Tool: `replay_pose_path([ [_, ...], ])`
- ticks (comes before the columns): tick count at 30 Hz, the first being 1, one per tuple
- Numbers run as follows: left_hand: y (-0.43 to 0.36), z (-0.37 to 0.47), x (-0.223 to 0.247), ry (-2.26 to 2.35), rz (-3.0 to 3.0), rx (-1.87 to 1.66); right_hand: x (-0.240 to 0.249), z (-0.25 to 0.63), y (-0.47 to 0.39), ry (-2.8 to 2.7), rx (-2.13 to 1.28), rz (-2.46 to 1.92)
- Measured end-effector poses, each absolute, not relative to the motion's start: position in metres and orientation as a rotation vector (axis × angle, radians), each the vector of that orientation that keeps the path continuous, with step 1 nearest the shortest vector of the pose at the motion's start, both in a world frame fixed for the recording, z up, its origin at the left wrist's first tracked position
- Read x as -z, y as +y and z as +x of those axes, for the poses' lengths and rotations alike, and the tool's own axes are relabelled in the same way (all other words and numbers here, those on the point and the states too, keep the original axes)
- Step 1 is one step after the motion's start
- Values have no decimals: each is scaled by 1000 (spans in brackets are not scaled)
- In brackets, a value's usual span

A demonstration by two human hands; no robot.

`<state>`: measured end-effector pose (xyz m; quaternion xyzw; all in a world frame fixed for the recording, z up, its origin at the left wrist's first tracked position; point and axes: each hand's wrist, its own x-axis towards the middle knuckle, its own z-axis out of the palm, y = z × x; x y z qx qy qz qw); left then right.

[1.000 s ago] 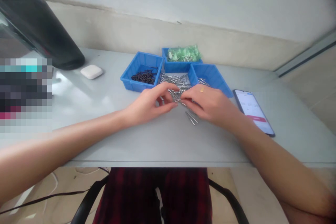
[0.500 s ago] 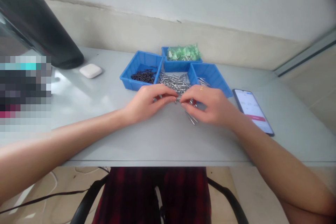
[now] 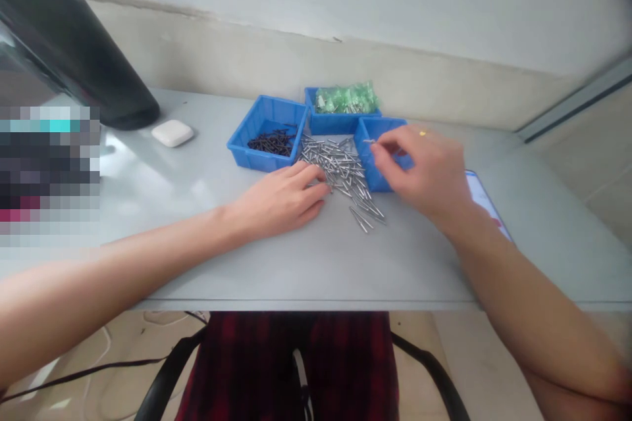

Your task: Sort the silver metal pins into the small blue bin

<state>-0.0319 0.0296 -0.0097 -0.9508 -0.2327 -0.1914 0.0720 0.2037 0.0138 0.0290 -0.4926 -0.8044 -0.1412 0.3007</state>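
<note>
My right hand [image 3: 427,171] is raised over the right blue bin [image 3: 380,174], thumb and forefinger pinching a small silver rivet [image 3: 369,141]. The hand hides much of that bin's inside. My left hand [image 3: 291,197] rests on the table at the near left edge of a loose pile of silver rivets [image 3: 338,161]. Its fingers are bent and slightly apart, their tips at the pile; no held piece shows clearly. Several rivets lie strewn in front of the pile, toward the table's front edge.
Dark screws lie in the left blue bin [image 3: 266,128]. The back blue bin [image 3: 340,123] holds green plastic packets [image 3: 348,99]. A phone [image 3: 486,200] lies partly under my right forearm. A white case [image 3: 172,133] and a dark cylinder [image 3: 106,72] stand left.
My hands were together at the front of the pile. The right has moved up and right over the right bin with a rivet; the left stays near the pile, its fingers turned downward.
</note>
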Motion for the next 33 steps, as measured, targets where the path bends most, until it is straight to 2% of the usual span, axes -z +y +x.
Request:
replay_pose_path([
  [7, 32, -33, 13, -732, -2857, 424, -18, 209, 26, -2175, 398, -1644],
  [15, 32, -33, 12, -715, -2864, 433, -17, 210, 26, -2133, 361, -1778],
  [24, 33, -34, 12, -784, -2830, 406, -15, 211, 24, -2144, 458, -1742],
  [33, 34, -34, 13, -775, -2837, 445, -21, 198, 14, -2405, 365, -1071],
])
